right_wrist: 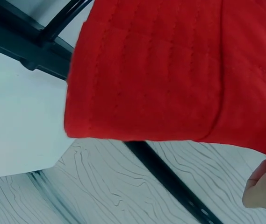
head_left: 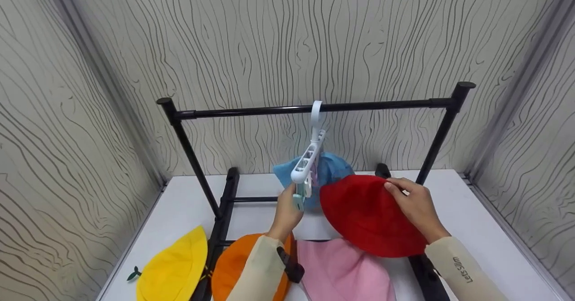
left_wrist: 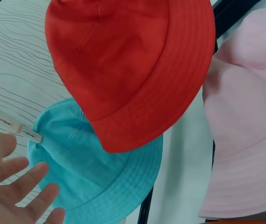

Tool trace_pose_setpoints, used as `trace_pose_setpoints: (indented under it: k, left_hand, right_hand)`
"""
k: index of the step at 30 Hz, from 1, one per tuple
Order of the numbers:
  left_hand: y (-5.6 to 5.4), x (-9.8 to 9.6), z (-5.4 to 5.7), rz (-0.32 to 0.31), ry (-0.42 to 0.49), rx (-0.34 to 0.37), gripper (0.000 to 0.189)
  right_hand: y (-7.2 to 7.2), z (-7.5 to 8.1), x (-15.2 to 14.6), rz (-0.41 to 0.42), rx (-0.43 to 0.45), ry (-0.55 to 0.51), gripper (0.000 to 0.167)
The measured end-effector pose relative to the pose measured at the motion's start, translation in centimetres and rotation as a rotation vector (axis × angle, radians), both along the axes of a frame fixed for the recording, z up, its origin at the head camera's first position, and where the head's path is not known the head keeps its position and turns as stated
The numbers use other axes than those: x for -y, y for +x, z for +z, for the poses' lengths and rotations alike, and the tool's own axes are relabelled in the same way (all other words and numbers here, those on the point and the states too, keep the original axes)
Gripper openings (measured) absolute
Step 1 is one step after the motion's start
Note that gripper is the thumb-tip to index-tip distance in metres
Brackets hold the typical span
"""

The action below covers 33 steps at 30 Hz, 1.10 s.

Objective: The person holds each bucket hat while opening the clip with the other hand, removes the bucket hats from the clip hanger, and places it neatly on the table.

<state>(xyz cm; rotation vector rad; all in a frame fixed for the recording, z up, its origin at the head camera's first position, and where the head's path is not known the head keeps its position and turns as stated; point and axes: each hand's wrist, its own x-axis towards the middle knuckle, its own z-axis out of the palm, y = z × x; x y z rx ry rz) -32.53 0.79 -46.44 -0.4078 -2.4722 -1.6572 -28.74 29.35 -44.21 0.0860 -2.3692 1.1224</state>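
Note:
A red bucket hat (head_left: 366, 218) hangs from my right hand (head_left: 415, 204), whose thumb and fingers pinch its crown. In the right wrist view the stitched brim of the red hat (right_wrist: 161, 79) fills much of the picture. My left hand (head_left: 288, 209) is beside a teal clip (head_left: 298, 201) at the near end of a white clip hanger (head_left: 310, 155). Seen from the left wrist, the left hand (left_wrist: 18, 186) has its fingers spread, with no hat in them. Farther back, a blue bucket hat (left_wrist: 95, 163) hangs from a white clip (left_wrist: 32, 135), partly covered by the red one.
The hanger hooks over the bar of a black rack (head_left: 251, 111) on a white table (head_left: 453, 197). Yellow (head_left: 173, 265), orange (head_left: 238, 263) and pink (head_left: 346, 269) hats lie along the front. Patterned panels (head_left: 251, 36) enclose the back and sides.

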Motion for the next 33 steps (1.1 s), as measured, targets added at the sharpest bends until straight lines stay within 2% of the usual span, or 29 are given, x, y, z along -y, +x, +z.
trace_pose_setpoints:
  k: [6,15,20,28,33]
  left_hand:
    - [0.4,-0.1,-0.5,0.034,-0.011,0.061,0.032]
    - [0.9,0.0,-0.7,0.038,0.003,0.087,0.031]
    - [1.2,0.3,-0.7,0.051,-0.002,0.109,0.030]
    - [1.7,0.7,-1.0,0.048,0.002,0.138,0.032]
    - [1.9,1.0,-1.1,0.053,0.006,0.132,0.031]
  right_hand:
    - [1.0,-0.1,-1.0,-0.039,0.074,-0.027,0.023]
    - [2.4,-0.7,-2.7,-0.089,0.048,-0.003,0.022]
    - [3.4,-1.1,-3.5,-0.098,0.131,-0.003,0.032]
    - [4.6,-1.7,-5.3,-0.153,0.213,-0.026,0.041]
    - [5.3,-2.2,-6.4,-0.184,0.264,-0.046,0.044]
